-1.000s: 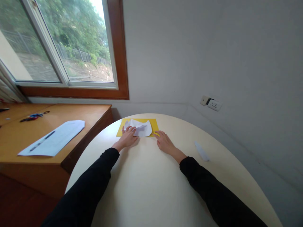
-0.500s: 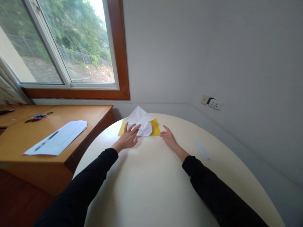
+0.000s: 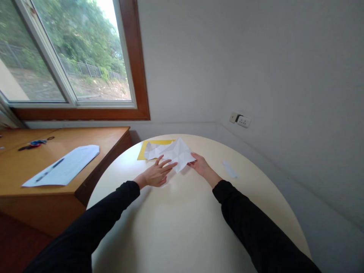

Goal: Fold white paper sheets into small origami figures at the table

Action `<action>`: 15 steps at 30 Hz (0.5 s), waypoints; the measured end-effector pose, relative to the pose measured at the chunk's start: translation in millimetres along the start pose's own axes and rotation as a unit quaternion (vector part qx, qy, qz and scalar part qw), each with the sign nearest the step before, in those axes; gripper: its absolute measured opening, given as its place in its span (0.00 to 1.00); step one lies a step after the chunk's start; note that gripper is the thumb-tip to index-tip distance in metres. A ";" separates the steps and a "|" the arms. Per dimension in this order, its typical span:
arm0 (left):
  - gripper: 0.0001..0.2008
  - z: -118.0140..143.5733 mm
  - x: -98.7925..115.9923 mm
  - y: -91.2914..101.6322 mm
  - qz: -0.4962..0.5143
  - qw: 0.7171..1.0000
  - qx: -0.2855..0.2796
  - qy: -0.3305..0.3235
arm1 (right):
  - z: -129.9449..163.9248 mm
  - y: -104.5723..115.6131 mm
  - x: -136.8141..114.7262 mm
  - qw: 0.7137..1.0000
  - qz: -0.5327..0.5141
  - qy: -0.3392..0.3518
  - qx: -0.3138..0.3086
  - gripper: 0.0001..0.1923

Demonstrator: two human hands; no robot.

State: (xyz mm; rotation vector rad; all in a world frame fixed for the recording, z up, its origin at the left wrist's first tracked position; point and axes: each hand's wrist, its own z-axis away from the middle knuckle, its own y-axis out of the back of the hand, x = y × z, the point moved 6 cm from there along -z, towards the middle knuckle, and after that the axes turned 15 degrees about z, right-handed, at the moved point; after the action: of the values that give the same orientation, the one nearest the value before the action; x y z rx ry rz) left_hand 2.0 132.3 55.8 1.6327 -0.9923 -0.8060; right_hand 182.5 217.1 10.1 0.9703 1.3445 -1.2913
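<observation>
A creased white sheet of paper point(image 3: 172, 152) lies partly unfolded on the round cream table point(image 3: 182, 223), over the near edge of a yellow sheet point(image 3: 146, 148). My left hand point(image 3: 157, 172) rests flat with fingers spread, its fingertips on the paper's near left edge. My right hand point(image 3: 200, 165) grips the paper's right corner between thumb and fingers and lifts it slightly off the table. Both arms wear black sleeves.
A small folded white paper piece point(image 3: 229, 169) lies on the table right of my right hand. A wooden desk point(image 3: 31, 170) at left holds a white sheet with a pen point(image 3: 64, 165) and scissors point(image 3: 30, 144). A window, a wall and a socket point(image 3: 241, 120) stand behind.
The folded white paper has opened up and come toward me, off most of the yellow sheet. My right hand moved left and took hold of its corner; my left hand stayed on it.
</observation>
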 end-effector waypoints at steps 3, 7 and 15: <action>0.22 3.3 24.4 0.4 0.016 0.999 -0.006 -0.027 | 10.8 3.6 3.8 0.999 -0.007 0.030 0.022 0.08; 0.22 7.4 52.0 -0.5 0.044 0.998 -0.003 -0.039 | 30.1 9.5 4.8 0.996 -0.010 0.043 0.082 0.06; 0.14 19.9 83.9 0.4 0.095 0.989 0.112 0.016 | 76.8 25.0 -6.9 0.976 0.009 0.061 0.208 0.06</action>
State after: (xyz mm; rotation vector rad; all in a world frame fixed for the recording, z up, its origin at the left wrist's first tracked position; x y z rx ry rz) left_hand 21.2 48.6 48.2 1.7023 -1.2307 -0.5530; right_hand 217.6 144.3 16.8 1.3636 1.1742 -1.5556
